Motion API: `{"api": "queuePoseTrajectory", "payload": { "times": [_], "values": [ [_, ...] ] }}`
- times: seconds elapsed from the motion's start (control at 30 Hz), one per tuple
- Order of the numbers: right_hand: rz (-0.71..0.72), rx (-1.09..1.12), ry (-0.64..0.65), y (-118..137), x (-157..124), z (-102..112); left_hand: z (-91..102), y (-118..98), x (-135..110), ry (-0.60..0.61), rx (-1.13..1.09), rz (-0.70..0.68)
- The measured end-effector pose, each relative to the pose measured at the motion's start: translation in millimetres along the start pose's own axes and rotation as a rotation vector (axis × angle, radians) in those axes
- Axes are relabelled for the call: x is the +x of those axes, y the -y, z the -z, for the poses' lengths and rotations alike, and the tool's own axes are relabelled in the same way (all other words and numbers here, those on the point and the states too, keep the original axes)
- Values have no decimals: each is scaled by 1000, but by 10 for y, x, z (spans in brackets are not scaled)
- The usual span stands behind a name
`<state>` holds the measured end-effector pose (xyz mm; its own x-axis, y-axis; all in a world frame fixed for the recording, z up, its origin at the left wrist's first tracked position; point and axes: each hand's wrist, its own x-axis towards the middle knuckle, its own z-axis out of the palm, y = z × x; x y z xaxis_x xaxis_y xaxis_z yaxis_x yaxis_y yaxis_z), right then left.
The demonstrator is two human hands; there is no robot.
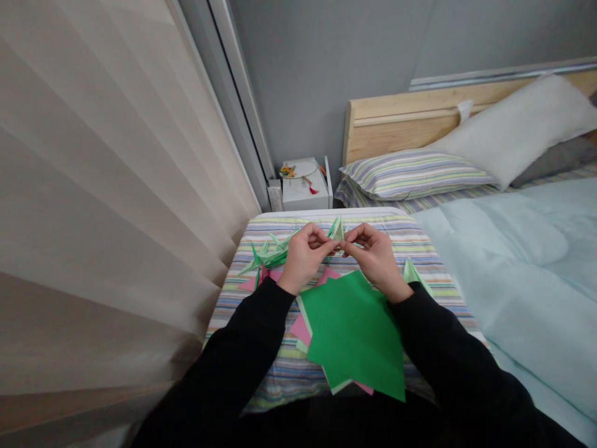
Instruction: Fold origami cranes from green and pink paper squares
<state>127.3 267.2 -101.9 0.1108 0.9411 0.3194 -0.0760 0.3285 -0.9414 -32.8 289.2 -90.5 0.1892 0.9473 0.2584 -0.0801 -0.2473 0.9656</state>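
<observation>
My left hand [308, 254] and my right hand [373, 255] meet above the far half of the table, both pinching a small light green folded paper [337, 231] between thumbs and fingertips. Its pointed tip rises between the hands, while its lower part is covered by my fingers. Left of my left hand lie several green folded paper cranes [267, 254], partly hidden by it. Below my hands spreads a fanned stack of square paper, with a dark green sheet [357, 330] on top and pink and pale green corners showing underneath.
Another light green folded piece [414, 274] lies by my right wrist. A striped cloth [224, 323] covers the table. Beyond it stands a white cabinet [303, 198] with an embroidery hoop. A pale curtain [116, 218] hangs at left; a bed [522, 236] is at right.
</observation>
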Motion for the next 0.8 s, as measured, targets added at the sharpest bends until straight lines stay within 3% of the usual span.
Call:
{"api": "queuePoseTrajectory", "payload": {
  "times": [0.23, 0.5, 0.63, 0.8],
  "values": [
    [-35, 97, 15, -18, -8, -25, 20, -36, 5, 109, 44, 27],
    [38, 23, -32, -77, -15, -81, -5, 0, 19, 54, 82, -61],
    [52, -33, -82, -81, 5, -49, 10, 26, 37, 78, 52, -40],
    [66, -104, -55, -75, 0, -35, 27, 11, 20, 98, 73, 5]
  ]
}}
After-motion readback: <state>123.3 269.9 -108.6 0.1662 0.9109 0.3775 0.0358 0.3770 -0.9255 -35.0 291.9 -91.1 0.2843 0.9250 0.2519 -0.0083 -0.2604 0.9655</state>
